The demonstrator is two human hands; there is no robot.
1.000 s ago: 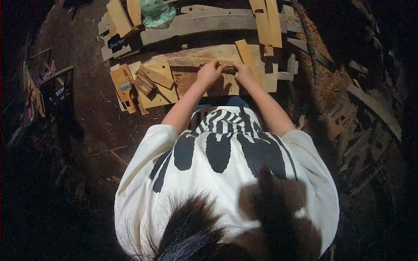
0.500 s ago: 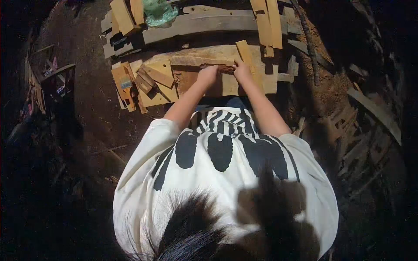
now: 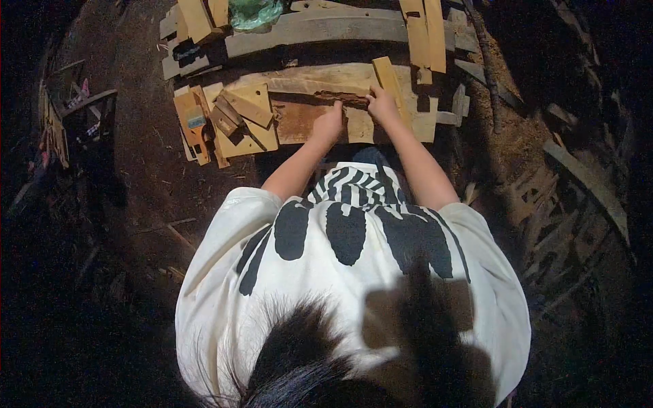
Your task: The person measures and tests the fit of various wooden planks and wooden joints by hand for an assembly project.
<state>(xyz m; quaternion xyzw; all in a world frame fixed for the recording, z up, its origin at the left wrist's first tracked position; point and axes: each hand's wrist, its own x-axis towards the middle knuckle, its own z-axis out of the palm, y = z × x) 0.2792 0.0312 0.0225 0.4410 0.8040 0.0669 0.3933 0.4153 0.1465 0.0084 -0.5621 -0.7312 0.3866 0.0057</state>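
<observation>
Both hands [image 3: 354, 115] on dark wood strip [image 3: 343, 98], planks [image 3: 306, 78] beneath

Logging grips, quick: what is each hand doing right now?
Left hand: resting on the wooden board, grip unclear.
Right hand: on the dark wood strip, grip unclear.

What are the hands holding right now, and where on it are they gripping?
Both hands are on a dark, rough strip of wood lying on a board: the left hand at its near edge, the right hand at its right end. Whether the fingers wrap it cannot be told.
</observation>
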